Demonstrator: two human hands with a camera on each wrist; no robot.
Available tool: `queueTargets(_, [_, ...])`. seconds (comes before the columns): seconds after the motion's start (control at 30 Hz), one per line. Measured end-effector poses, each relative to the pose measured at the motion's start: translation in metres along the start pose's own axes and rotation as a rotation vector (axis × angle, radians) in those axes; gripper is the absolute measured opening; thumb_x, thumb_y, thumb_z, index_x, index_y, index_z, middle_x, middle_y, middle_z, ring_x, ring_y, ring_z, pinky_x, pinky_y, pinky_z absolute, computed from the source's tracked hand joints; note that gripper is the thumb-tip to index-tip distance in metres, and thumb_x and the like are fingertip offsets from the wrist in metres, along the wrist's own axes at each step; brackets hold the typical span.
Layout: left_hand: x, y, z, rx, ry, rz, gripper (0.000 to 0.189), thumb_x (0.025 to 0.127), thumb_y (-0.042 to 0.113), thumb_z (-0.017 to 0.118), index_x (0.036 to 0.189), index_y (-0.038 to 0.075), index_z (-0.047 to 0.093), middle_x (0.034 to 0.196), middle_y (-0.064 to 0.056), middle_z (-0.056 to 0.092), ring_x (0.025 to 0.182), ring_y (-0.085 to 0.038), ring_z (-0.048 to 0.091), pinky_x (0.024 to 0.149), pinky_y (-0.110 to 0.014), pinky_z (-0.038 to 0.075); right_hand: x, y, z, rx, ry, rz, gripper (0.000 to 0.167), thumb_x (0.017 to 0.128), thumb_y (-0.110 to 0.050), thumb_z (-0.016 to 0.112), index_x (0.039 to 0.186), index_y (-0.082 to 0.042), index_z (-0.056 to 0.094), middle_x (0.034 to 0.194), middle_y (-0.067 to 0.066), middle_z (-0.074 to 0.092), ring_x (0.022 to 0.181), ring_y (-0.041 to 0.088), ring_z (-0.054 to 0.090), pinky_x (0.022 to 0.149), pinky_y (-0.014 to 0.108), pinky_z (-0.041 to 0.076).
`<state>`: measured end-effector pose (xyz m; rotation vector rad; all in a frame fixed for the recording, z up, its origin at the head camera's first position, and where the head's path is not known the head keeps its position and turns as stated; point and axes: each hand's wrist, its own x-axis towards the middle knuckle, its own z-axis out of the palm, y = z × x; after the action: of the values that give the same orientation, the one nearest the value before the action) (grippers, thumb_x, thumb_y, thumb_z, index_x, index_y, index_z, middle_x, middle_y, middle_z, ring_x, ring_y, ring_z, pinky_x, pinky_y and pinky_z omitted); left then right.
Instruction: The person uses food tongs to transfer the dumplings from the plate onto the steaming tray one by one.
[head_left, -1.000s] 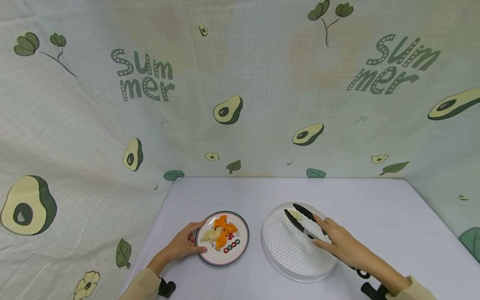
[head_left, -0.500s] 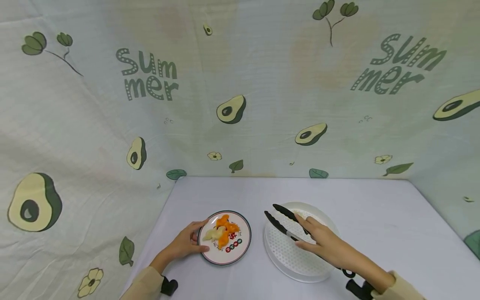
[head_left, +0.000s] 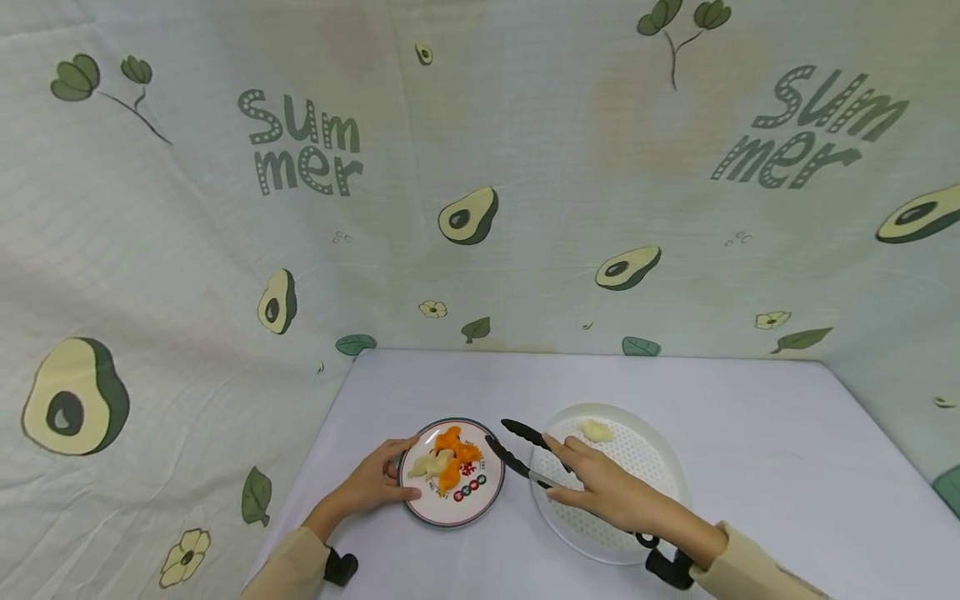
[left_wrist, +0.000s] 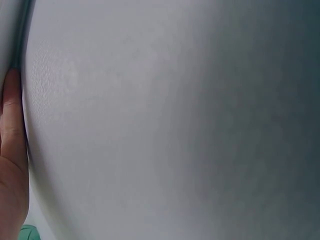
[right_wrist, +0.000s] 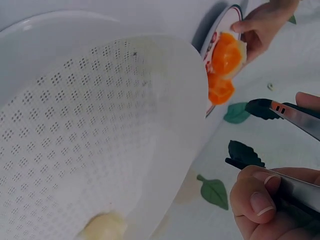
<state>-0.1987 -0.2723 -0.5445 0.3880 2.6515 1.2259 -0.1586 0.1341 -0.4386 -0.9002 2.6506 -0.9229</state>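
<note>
My left hand (head_left: 378,482) holds the left rim of a round white plate (head_left: 442,514), thumb on top. Orange dumpling-like pieces (head_left: 450,477) and pale ones (head_left: 429,464) lie on it. My right hand (head_left: 600,483) grips a pair of black-tipped metal tongs (head_left: 513,460). The tips are spread with nothing between them and overlap the plate's right rim in the head view. One pale dumpling-like piece (head_left: 596,431) rests on a white perforated steamer tray (head_left: 652,467), under and beyond my right hand. In the left wrist view, fingers (left_wrist: 12,125) lie along the plate's edge.
A white-covered table (head_left: 750,442) extends right and behind the tray. Avocado-print cloth (head_left: 540,167) hangs at the back and both sides.
My right hand has carried the spread tongs left, from over the pale piece on the tray to the plate's right rim. That piece shows again. My left hand stays on the plate.
</note>
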Motion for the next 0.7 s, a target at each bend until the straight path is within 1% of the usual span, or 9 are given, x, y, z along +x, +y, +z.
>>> queueTargets(0.1, [0.000,0.001,0.000,0.007,0.005,0.004,0.090,0.075,0.030,0.089,0.151,0.014,0.045,0.132,-0.009,0.051,0.079,-0.016,0.041,0.064,-0.024,0.040,0.008,-0.003,0.005,0.020,-0.025,-0.012,0.081,0.098,-0.051,0.058,0.153,0.003,0.032,0.128,0.018,0.052,0.114,0.026,0.056,0.092,0.046,0.049])
queueTargets(0.17, [0.000,0.001,0.000,0.009,0.006,0.009,0.089,0.075,0.030,0.089,0.151,0.013,0.045,0.132,-0.009,0.051,0.078,-0.017,0.041,0.064,-0.024,0.040,0.013,-0.004,0.008,0.033,-0.043,-0.014,0.081,0.098,-0.049,0.059,0.152,0.004,0.033,0.132,0.022,0.051,0.117,0.030,0.055,0.093,0.047,0.048])
queueTargets(0.23, [0.000,0.001,0.000,0.010,0.004,0.011,0.089,0.075,0.029,0.089,0.151,0.013,0.045,0.132,-0.009,0.051,0.078,-0.017,0.041,0.064,-0.025,0.039,0.017,-0.005,0.012,0.042,-0.064,-0.012,0.081,0.097,-0.048,0.060,0.152,0.006,0.033,0.129,0.022,0.052,0.112,0.030,0.056,0.089,0.044,0.050])
queueTargets(0.37, [0.000,-0.001,0.000,0.007,-0.004,0.010,0.090,0.075,0.030,0.089,0.151,0.013,0.045,0.131,-0.009,0.051,0.079,-0.016,0.041,0.064,-0.025,0.039,0.024,-0.005,0.020,0.038,-0.095,-0.003,0.080,0.096,-0.046,0.063,0.151,0.006,0.035,0.121,0.016,0.054,0.101,0.025,0.056,0.082,0.039,0.050])
queueTargets(0.47, [-0.001,-0.001,-0.001,-0.003,-0.007,0.008,0.090,0.075,0.029,0.089,0.151,0.013,0.045,0.130,-0.009,0.050,0.079,-0.017,0.041,0.064,-0.025,0.039,0.029,-0.007,0.025,0.028,-0.105,0.007,0.079,0.095,-0.044,0.065,0.150,0.005,0.037,0.127,0.021,0.053,0.108,0.029,0.056,0.086,0.043,0.050])
queueTargets(0.53, [0.000,-0.001,-0.001,-0.008,-0.006,0.010,0.090,0.075,0.028,0.089,0.151,0.013,0.045,0.130,-0.009,0.050,0.079,-0.017,0.041,0.064,-0.025,0.039,0.032,-0.009,0.028,0.024,-0.113,0.017,0.078,0.095,-0.044,0.066,0.150,0.005,0.038,0.134,0.027,0.050,0.117,0.034,0.055,0.091,0.049,0.049])
queueTargets(0.7, [0.000,-0.001,-0.001,-0.004,-0.002,0.013,0.090,0.075,0.028,0.089,0.151,0.013,0.045,0.133,-0.010,0.050,0.079,-0.016,0.042,0.065,-0.024,0.040,0.038,-0.013,0.031,0.004,-0.134,0.033,0.078,0.095,-0.042,0.067,0.149,0.006,0.038,0.138,0.030,0.047,0.123,0.039,0.053,0.094,0.051,0.047])
